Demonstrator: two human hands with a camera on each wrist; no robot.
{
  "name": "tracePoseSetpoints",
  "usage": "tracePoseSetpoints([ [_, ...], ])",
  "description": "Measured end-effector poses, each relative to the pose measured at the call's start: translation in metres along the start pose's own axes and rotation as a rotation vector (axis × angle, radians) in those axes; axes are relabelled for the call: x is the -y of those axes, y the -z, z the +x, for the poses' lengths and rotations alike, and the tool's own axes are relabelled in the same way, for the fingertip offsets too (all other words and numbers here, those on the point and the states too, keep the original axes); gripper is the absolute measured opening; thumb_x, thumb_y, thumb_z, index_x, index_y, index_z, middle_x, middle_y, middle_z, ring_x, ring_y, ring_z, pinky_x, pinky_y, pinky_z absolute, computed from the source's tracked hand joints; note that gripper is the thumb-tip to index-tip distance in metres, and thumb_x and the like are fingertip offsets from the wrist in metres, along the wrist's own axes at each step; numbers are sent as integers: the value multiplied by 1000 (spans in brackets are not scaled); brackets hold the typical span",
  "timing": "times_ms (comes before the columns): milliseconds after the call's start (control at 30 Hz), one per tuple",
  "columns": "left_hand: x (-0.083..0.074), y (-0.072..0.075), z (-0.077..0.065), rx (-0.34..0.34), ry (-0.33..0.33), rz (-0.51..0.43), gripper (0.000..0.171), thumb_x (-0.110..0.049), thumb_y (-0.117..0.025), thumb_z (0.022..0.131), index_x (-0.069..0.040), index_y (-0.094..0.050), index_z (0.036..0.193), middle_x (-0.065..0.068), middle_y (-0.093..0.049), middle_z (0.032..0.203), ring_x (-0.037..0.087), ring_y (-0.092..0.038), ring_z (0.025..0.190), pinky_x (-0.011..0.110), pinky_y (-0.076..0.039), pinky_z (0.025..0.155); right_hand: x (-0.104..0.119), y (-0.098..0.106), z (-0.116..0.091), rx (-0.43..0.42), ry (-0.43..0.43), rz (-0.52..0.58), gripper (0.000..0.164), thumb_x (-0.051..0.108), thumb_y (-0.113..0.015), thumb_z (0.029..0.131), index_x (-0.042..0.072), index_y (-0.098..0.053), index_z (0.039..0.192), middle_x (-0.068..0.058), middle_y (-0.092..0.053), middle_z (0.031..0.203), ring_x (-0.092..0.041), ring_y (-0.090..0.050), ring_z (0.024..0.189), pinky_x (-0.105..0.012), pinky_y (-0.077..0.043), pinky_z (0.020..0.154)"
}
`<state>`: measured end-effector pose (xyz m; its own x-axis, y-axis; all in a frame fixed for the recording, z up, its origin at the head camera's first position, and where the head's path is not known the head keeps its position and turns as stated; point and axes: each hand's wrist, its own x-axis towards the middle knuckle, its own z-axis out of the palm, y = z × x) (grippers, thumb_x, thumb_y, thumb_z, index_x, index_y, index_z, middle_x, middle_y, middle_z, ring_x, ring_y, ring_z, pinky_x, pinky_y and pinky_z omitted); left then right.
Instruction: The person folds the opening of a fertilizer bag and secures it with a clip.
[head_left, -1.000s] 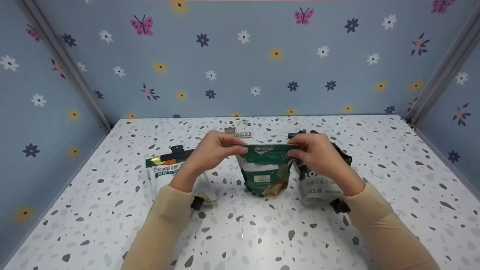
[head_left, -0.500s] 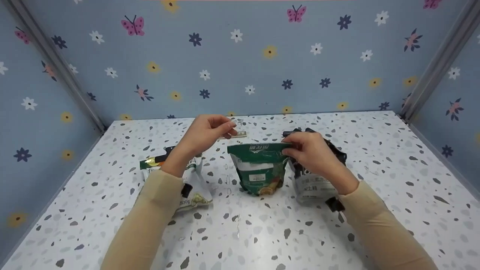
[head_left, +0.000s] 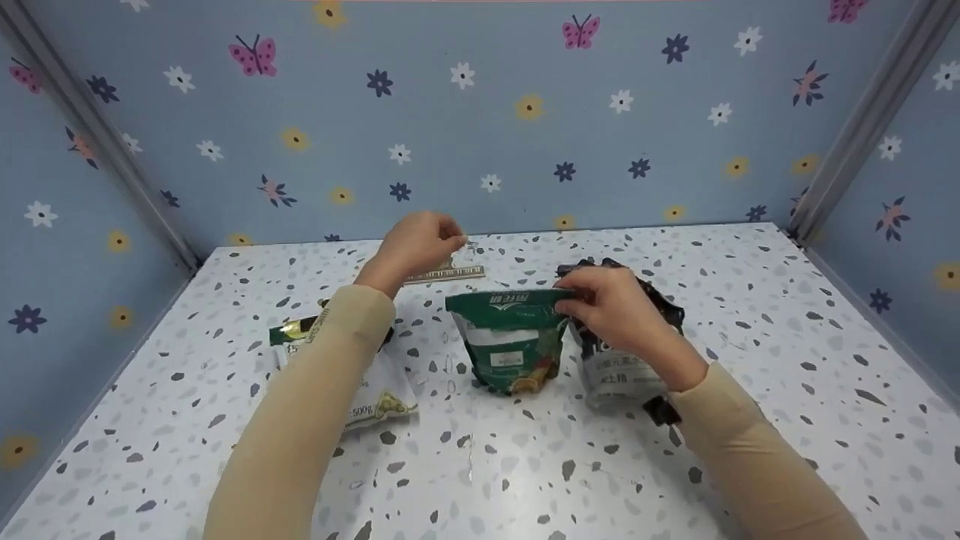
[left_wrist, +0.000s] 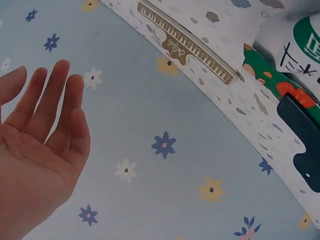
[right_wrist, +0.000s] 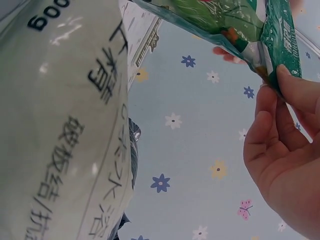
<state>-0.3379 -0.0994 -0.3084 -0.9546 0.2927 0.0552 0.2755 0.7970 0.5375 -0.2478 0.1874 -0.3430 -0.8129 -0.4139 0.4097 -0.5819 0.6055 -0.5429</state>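
Observation:
A green printed pouch (head_left: 504, 341) stands upright on the table. My right hand (head_left: 615, 311) pinches its top right corner between thumb and fingers, as the right wrist view also shows for the right hand (right_wrist: 290, 150). My left hand (head_left: 416, 246) is over the back of the table, near a gold-coloured clip (head_left: 461, 273) with a long toothed bar. In the left wrist view the left hand (left_wrist: 42, 145) has its fingers loosely extended and holds nothing; the gold clip (left_wrist: 186, 44) lies flat, apart from it. The left forearm partly hides a white bag (head_left: 386, 386).
The white bag carries a dark clip (left_wrist: 300, 137) along its top. Right of the pouch lies a black and grey bag (head_left: 619, 375), partly behind the right hand, with a small black clip (head_left: 661, 411) by its lower corner. A patterned wall (head_left: 480, 135) borders the table's back.
My left hand has let go of the pouch's top left corner and moved left and back toward the gold clip. The right hand keeps its pinch on the pouch.

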Motion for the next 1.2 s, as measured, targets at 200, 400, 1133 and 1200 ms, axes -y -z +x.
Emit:
tracePoseSetpoints([
  [200, 8, -15, 21, 40, 46, 6, 35, -32, -55, 103, -7, -65, 125, 12, -63, 121, 29, -58, 112, 47, -47, 96, -2, 0, 0, -8, 1, 0, 15, 4, -76, 88, 8, -76, 103, -2, -72, 95, -12, -62, 71, -30, -54, 63],
  [400, 22, -30, 29, 72, 116, 100, 39, -27, -49, 105, -7, -58, 137, 14, -55, 139, 33, -52, 126, 51, -43, 103, -2, -3, -2, -5, 14, -11, 15, 4, -75, 88, 8, -76, 103, -1, -71, 97, -11, -62, 73, -30, -53, 64],
  [1133, 43, -62, 39, 14, 134, 374, 29, -13, -59, 101, 6, -65, 121, 22, -63, 116, 34, -62, 105, 49, -52, 92, -2, -1, 0, -30, 20, -9, 15, 3, -76, 87, 9, -76, 101, 0, -71, 94, -11, -60, 70, -29, -53, 62],
  [1200, 43, -63, 40, -13, 105, 372, 23, -11, -64, 97, 5, -69, 114, 20, -64, 111, 32, -64, 100, 47, -54, 88, -3, 0, 0, -27, 21, -8, 15, 3, -76, 87, 8, -76, 101, -1, -71, 94, -11, -60, 71, -30, -53, 62],
])
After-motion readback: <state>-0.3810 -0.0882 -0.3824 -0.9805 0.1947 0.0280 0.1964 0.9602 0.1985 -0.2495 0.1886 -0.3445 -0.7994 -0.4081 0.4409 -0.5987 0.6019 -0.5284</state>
